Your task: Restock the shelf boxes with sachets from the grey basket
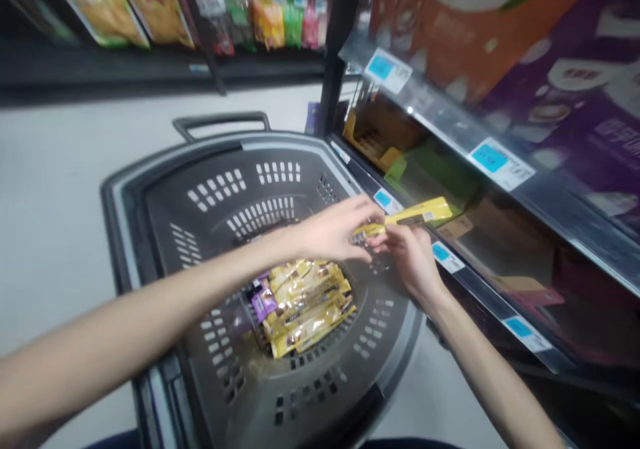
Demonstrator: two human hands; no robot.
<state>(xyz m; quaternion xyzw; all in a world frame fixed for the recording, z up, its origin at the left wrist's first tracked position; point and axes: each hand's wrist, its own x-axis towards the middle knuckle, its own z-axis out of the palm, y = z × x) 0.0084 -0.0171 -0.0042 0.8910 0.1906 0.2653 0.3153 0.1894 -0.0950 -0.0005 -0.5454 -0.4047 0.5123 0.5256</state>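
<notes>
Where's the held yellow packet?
The yellow packet is right of center in the head view, between left hand and right hand, by the basket's right rim.

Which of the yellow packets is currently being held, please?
The slim yellow packet in the right hand, above the basket and jutting past its rim in this view; the other yellow packets lie together at the bottom.

At three o'clock, you are seeing a slim snack packet (423, 211) showing yellow with a dark patch. At six, the heaped wrappers (313, 302) are gleaming yellow and brown, a purple sachet (264, 302) brightening their nine-o'clock edge. Your shopping basket (165, 185) is wearing dark grey with a paler rim band; toward one, a price tag (389, 70) is pairing blue with white.
</notes>
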